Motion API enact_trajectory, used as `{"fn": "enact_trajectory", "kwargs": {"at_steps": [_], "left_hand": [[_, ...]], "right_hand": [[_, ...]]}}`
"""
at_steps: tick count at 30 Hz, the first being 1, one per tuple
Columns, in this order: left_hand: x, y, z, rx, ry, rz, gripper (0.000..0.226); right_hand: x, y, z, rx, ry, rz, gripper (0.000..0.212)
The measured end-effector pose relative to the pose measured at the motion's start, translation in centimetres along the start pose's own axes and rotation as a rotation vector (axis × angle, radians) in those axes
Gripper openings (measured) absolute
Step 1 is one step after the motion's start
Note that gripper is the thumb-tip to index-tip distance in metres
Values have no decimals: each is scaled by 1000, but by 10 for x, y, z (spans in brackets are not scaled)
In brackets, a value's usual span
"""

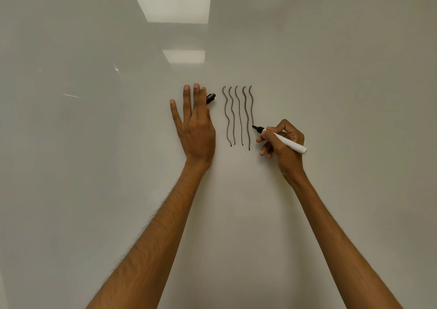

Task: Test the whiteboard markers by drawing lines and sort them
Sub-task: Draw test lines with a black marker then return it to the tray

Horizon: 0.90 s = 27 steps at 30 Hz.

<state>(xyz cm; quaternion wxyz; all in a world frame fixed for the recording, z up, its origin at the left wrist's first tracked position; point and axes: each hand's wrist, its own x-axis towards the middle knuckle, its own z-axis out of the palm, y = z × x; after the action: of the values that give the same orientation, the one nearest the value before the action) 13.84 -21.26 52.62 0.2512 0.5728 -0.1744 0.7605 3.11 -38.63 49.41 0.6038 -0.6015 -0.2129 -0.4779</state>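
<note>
Head view: our right hand (289, 153) grips the marker (287, 142), tip touching the whiteboard (94, 143). Our left hand (196, 131), fingers straight, pinches the cap (211, 98).

A white whiteboard marker (281, 139), uncapped, slants up-left in the right hand (285, 143); its black tip touches the whiteboard (343, 72) at the end of the fifth, shortest of five wavy lines (238, 116). The black cap (211, 98) juts out beside the left hand (196, 131).
</note>
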Motion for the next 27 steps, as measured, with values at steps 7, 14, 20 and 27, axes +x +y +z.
{"fn": "enact_trajectory", "kwargs": {"at_steps": [7, 14, 20, 27], "left_hand": [[1, 0, -1, -1, 0, -9, 55], [0, 1, -1, -17, -21, -23, 48], [0, 1, -2, -30, -16, -28, 50], [0, 2, -3, -34, -17, -26, 50]], "right_hand": [[-5, 6, -9, -30, -5, 29, 27], [-11, 10, -10, -16, -26, 57, 24], [-13, 11, -12, -8, -45, 68, 22], [1, 2, -10, 74, 64, 62, 21]]}}
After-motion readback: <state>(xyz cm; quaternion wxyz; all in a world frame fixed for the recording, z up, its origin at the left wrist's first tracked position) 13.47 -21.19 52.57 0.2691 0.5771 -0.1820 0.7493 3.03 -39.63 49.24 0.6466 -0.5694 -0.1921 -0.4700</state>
